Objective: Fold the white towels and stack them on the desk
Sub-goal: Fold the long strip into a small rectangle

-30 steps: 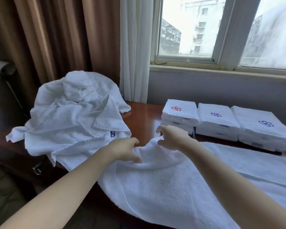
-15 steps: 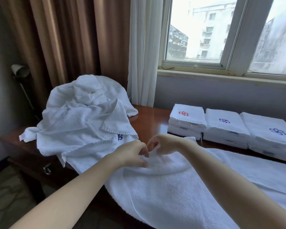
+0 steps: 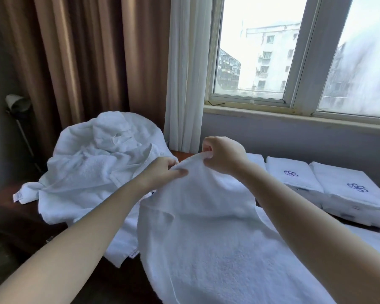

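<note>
On the wooden desk (image 3: 7, 207) beneath the window, a white towel (image 3: 206, 238) drapes toward the near edge with one end lifted. A rumpled heap of unfolded towels (image 3: 97, 167) sits to its left and folded stacks (image 3: 342, 189) to its right. The left hand (image 3: 160, 172) and right hand (image 3: 224, 156), close together, each pinch the raised hem. Done well, they would slide apart to the corners, draw the hem taut, then lay it over square.
</note>
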The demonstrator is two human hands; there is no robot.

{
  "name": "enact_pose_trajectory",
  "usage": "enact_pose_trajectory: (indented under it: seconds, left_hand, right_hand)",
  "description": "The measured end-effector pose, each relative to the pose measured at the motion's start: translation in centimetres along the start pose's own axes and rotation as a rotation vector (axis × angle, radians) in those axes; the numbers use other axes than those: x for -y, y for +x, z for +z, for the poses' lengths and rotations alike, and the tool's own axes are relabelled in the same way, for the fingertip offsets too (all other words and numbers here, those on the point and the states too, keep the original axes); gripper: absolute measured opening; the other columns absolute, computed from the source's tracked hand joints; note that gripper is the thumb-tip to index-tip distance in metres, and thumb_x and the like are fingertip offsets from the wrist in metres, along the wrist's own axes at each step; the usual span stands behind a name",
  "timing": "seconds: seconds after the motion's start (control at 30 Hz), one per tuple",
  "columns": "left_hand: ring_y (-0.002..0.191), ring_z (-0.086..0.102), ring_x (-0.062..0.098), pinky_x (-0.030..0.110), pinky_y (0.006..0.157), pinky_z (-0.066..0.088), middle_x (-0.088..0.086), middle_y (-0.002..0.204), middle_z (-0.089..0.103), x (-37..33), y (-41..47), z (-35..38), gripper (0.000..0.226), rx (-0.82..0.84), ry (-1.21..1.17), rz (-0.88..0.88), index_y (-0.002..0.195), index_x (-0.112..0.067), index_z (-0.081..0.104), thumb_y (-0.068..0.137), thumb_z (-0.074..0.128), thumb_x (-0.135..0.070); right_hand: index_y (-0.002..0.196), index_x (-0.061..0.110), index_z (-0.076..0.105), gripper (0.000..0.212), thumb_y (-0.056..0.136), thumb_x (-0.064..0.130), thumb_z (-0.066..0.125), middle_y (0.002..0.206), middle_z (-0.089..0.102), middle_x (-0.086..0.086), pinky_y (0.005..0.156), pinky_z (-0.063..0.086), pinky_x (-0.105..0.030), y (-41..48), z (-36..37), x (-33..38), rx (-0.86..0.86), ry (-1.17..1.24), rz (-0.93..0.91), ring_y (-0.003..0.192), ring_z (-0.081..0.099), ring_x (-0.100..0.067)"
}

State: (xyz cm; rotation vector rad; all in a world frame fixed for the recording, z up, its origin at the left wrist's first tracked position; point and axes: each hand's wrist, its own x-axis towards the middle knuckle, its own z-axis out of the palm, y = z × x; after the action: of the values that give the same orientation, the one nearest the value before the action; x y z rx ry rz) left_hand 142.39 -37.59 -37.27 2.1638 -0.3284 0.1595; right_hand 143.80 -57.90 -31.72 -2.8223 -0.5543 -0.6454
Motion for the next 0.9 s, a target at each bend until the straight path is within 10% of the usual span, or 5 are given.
enact_pose_trajectory:
  seconds: [0.3,0.57,0.73,0.9]
  left_hand:
    - [0.063,0.039,0.020,0.029,0.055,0.030,0.007,0.071,0.039,2.4,3.5,-3.2,0.054,-0.252,-0.167,-0.078,0.064,-0.014,0.038,0.084,0.072,-0.050]
    - [0.062,0.052,0.008,0.013,0.048,0.038,-0.009,0.063,0.058,6.5,3.3,-4.2,0.027,-0.311,-0.169,-0.196,0.080,-0.012,0.069,0.091,0.068,-0.036]
    - [0.081,0.066,0.020,0.031,0.067,0.054,0.007,0.094,0.072,8.1,2.0,-4.8,0.026,-0.216,-0.283,-0.239,0.114,-0.010,0.068,0.096,0.063,-0.028]
    - [0.071,0.058,0.015,0.024,0.056,0.051,0.001,0.082,0.064,9.2,-0.3,-5.4,0.019,0.029,-0.147,-0.239,0.109,-0.019,0.068,0.094,0.057,-0.015]
  right_hand:
    - [0.070,0.016,0.058,0.024,0.070,0.031,0.077,0.069,0.055,0.004,0.051,0.036,-0.022,5.4,-1.4,3.2,0.097,0.444,0.188,0.062,0.052,-0.013]
    - [0.086,0.006,0.057,0.014,0.090,0.016,0.067,0.071,0.070,-0.015,0.055,0.061,-0.034,5.1,4.7,7.9,0.328,0.988,0.342,0.058,0.070,-0.023]
    - [0.069,0.010,0.051,0.025,0.091,0.002,0.059,0.080,0.071,-0.024,0.074,0.062,-0.045,5.4,7.2,10.2,0.360,1.237,0.401,0.074,0.071,-0.034]
    - [0.062,0.009,0.049,0.031,0.092,0.000,0.054,0.086,0.064,-0.030,0.081,0.059,-0.050,6.1,8.4,11.3,0.291,1.314,0.450,0.082,0.068,-0.040]
